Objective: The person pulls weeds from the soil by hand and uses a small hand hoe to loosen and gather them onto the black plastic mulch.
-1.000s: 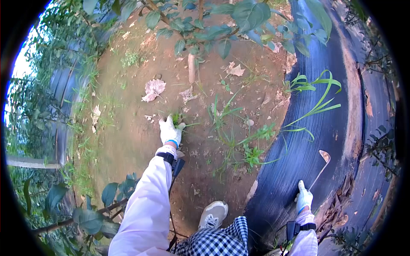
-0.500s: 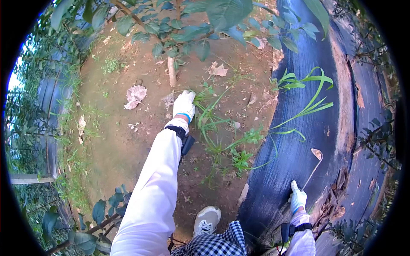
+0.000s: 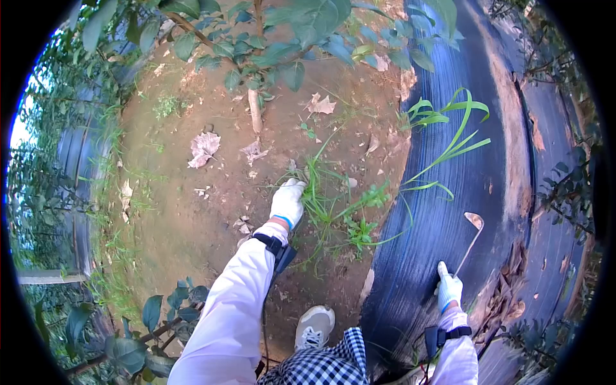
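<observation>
My left hand point(image 3: 288, 203), in a white glove, is closed on a tuft of grass point(image 3: 314, 186) just above the bare soil. The blades trail out to its right, over other weeds, and its fingertips are partly hidden. On the right, my right hand point(image 3: 448, 287), gloved too, is wrapped round a small hand hoe point(image 3: 473, 232) with a thin metal shaft and a small flat, dirt-stained blade. The hoe points up and away over the black plastic sheet point(image 3: 410, 256). Low leafy weeds point(image 3: 360, 232) grow between the two hands.
A slim tree trunk point(image 3: 255, 110) rises from the soil ahead, its leafy branches point(image 3: 282, 51) hanging across the top. Dry leaves point(image 3: 204, 147) lie scattered about. Long green blades point(image 3: 449, 119) lean over the sheet. A leafy branch point(image 3: 144, 346) juts in at lower left, near my shoe point(image 3: 315, 326).
My left hand has drawn back from beside the trunk toward me, bringing the grass tuft with it. My right hand and the hoe have barely moved.
</observation>
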The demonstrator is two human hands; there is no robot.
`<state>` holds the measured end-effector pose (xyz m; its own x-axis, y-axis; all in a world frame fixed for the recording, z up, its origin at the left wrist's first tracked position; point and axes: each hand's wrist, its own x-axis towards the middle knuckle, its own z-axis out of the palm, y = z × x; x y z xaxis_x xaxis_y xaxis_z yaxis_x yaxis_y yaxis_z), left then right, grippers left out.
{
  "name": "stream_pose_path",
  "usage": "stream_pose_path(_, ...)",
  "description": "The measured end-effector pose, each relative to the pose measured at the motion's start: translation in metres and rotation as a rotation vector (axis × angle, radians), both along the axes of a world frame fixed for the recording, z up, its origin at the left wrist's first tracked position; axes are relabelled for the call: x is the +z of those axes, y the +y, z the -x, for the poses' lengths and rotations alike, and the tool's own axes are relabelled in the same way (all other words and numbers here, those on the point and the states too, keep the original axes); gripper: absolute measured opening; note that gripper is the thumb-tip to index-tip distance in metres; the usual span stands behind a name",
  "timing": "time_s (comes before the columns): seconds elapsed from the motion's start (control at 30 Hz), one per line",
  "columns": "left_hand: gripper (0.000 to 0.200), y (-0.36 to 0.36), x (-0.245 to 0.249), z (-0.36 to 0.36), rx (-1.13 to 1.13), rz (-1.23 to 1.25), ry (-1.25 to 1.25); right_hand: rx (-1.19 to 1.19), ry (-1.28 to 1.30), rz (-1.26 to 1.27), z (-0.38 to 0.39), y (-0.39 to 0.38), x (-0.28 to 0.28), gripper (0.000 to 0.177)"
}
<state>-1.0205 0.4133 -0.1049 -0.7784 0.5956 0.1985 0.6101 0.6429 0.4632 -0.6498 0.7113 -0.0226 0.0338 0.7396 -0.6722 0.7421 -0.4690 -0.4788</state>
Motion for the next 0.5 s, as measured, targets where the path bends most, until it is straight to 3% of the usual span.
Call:
stream_pose_path(0.03,0.016,-0.003,-0.013,0.005,0.029,-0.119,0.023,0.004,0.005,-0.004,-0.002,-0.001,-0.001,0.040)
stream_pose_path(0.1,0.012,-0.018,-0.010,0.017,0.390,-0.335,-0.403,-0.011,-0.009,-0.011,-0.012,-0.011,0.000,0.041)
stream_pose_path(0.13,0.014,-0.023,-0.001,0.024,0.491,-0.589,-0.558,-0.004,-0.015,0.024,-0.021,-0.017,0.004,0.041)
stream_pose_path(0.17,0.021,-0.024,0.028,0.028,0.619,-0.491,-0.589,0.006,-0.023,0.063,-0.028,-0.024,0.007,0.041)
stream_pose_path(0.23,0.028,-0.043,-0.001,0.051,0.449,-0.216,-0.308,-0.025,-0.048,0.042,-0.031,-0.028,0.004,0.040)
stream_pose_path(0.27,0.033,-0.039,0.004,0.053,0.405,0.040,-0.214,-0.038,-0.052,0.050,-0.029,-0.026,0.003,0.040)
stream_pose_path(0.3,0.037,-0.028,0.007,0.056,0.296,-0.009,-0.115,-0.055,-0.059,0.057,-0.030,-0.026,0.002,0.040)
stream_pose_path(0.4,0.034,-0.001,0.009,0.064,0.130,0.294,0.065,-0.048,-0.065,0.066,-0.028,-0.027,0.008,0.039)
stream_pose_path(0.5,0.030,-0.001,-0.008,0.075,0.257,-0.036,-0.300,-0.048,-0.051,0.071,-0.025,-0.025,0.012,0.038)
